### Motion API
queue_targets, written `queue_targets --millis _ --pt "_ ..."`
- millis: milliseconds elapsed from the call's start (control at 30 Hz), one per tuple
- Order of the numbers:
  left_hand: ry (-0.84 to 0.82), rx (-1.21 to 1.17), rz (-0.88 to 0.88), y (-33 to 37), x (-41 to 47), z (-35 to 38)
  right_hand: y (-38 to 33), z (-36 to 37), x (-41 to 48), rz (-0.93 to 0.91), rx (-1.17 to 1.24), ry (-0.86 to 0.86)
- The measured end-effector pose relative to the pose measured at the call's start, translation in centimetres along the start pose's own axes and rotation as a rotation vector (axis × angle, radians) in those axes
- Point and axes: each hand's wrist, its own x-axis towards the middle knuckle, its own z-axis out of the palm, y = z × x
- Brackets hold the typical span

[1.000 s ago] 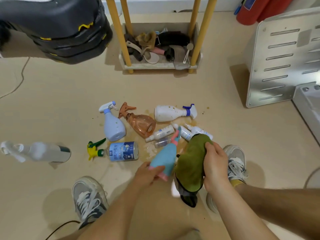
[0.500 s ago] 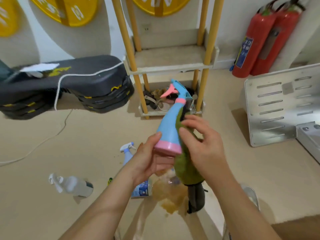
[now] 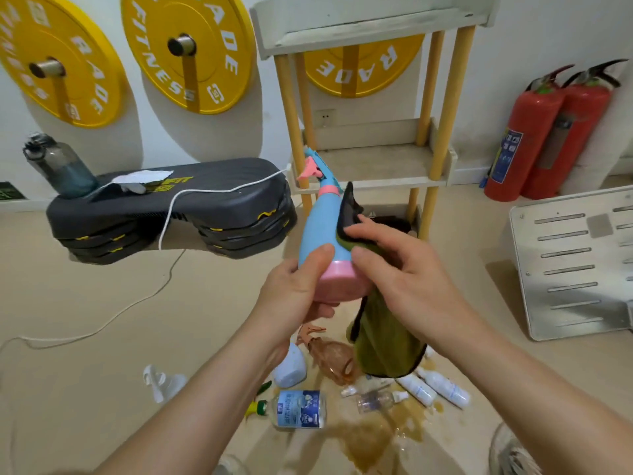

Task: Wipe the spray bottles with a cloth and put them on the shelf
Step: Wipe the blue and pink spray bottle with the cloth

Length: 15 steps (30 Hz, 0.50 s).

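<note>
My left hand (image 3: 294,293) grips the pink base of a blue spray bottle (image 3: 320,228) with a pink trigger, held up tilted in front of me. My right hand (image 3: 400,269) presses a green cloth (image 3: 385,341) with a dark edge against the bottle's right side; the cloth hangs down below my hand. Straight ahead stands the shelf (image 3: 376,166) with yellow posts and pale boards. Several other spray bottles lie on the floor below, among them an orange one (image 3: 330,356), a clear labelled one (image 3: 298,409) and small white ones (image 3: 442,387).
A brown spill (image 3: 376,437) spreads over the floor by the bottles. A black stepper (image 3: 171,214) with a white cable lies to the left, two red fire extinguishers (image 3: 541,132) stand at the right wall, and a metal panel (image 3: 575,262) leans at the right.
I lifted the blue bottle from the floor up to chest height and my view rose toward the shelf. My right hand has brought the cloth against the bottle's side.
</note>
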Motion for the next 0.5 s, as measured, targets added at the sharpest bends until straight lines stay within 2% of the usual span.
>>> queue_targets --millis 167,300,400,500 --pt "-0.004 0.043 -0.015 0.5 0.2 -0.1 -0.7 -0.4 0.8 0.015 0.073 0.028" --pt "0.018 0.153 0.104 0.5 0.4 0.2 0.4 -1.4 2.8 0.151 0.204 0.109" --pt "0.048 0.302 0.169 1.0 0.1 0.1 1.1 -1.5 3.8 0.279 0.335 0.023" --pt "0.017 0.326 0.202 1.9 -0.1 -0.2 0.5 -1.3 4.1 0.394 0.507 -0.149"
